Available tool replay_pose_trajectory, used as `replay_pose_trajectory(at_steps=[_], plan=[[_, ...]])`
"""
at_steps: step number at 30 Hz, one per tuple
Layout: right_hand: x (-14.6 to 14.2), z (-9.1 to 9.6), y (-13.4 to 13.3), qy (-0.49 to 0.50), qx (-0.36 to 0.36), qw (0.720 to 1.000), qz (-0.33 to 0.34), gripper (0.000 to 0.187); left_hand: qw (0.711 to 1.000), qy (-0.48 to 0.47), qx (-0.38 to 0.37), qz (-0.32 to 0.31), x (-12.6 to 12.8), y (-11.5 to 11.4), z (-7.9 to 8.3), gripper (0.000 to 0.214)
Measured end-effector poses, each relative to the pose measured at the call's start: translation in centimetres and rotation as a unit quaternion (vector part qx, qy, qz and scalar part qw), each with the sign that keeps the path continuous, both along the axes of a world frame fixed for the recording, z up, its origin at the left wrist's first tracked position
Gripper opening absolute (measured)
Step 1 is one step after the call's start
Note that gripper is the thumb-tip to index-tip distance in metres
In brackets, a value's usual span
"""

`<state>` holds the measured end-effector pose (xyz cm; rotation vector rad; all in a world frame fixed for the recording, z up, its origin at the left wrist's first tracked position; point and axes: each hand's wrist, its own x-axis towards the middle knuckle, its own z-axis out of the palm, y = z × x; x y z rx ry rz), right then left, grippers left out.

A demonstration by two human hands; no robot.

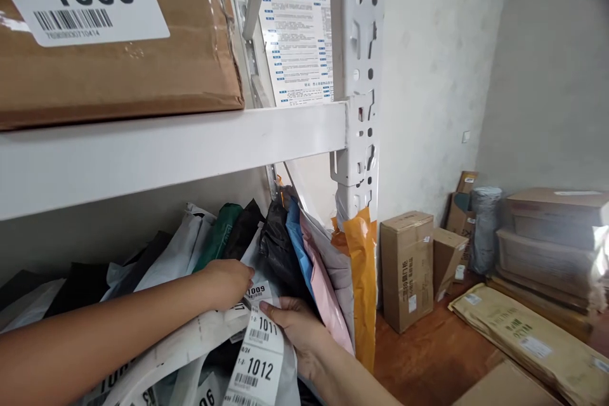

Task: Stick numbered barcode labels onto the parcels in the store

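A strip of white barcode labels [259, 369] hangs below the shelf beam, with 1011 and 1012 printed large on it. My right hand [304, 337] pinches this strip near the 1011 label, thumb on top. Just above it is a label marked 1009 [257, 290], close against a pale plastic mailer bag. My left hand [227, 284] reaches in from the left, its fingers curled at the edge of the 1009 label; what they grip is hidden. A curved white band [164, 355] runs below my left forearm.
Upright mailer bags, including a green one [219, 235], a pink one [328, 285] and an orange one [360, 285], crowd the lower shelf. Above, a carton [190, 70] labelled 1006 rests on the shelf beam [190, 155]. A perforated post [359, 76] stands right; cartons [408, 273] sit on the floor.
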<state>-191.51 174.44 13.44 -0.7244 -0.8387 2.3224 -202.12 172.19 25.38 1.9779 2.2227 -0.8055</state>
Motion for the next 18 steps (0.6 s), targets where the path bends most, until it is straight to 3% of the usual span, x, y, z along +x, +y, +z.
replay_pose_trajectory(at_steps=[5, 11, 14, 16, 18], plan=[[0.5, -1.2, -1.1, 0.059, -0.024, 0.997, -0.043, 0.046, 1.000, 0.023, 0.012, 0.002, 0.2, -0.1, -0.7, 0.036], [2.2, -0.7, -1.5, 0.070, 0.034, 0.995, 0.054, 0.052, 0.998, 0.031, 0.041, 0.045, 0.3, -0.4, -1.3, 0.040], [3.5, -0.4, -1.8, 0.088, 0.132, 0.983, 0.092, 0.044, 0.994, 0.023, 0.082, 0.070, 0.7, -0.6, -0.4, 0.058], [4.1, -0.1, -1.8, 0.109, 0.184, 0.975, 0.059, 0.039, 0.988, 0.005, 0.143, 0.055, 0.8, -0.5, 0.5, 0.066], [4.2, 0.3, -1.5, 0.114, 0.198, 0.973, -0.032, 0.039, 0.979, -0.027, 0.201, 0.007, 0.7, -0.2, 1.4, 0.066]])
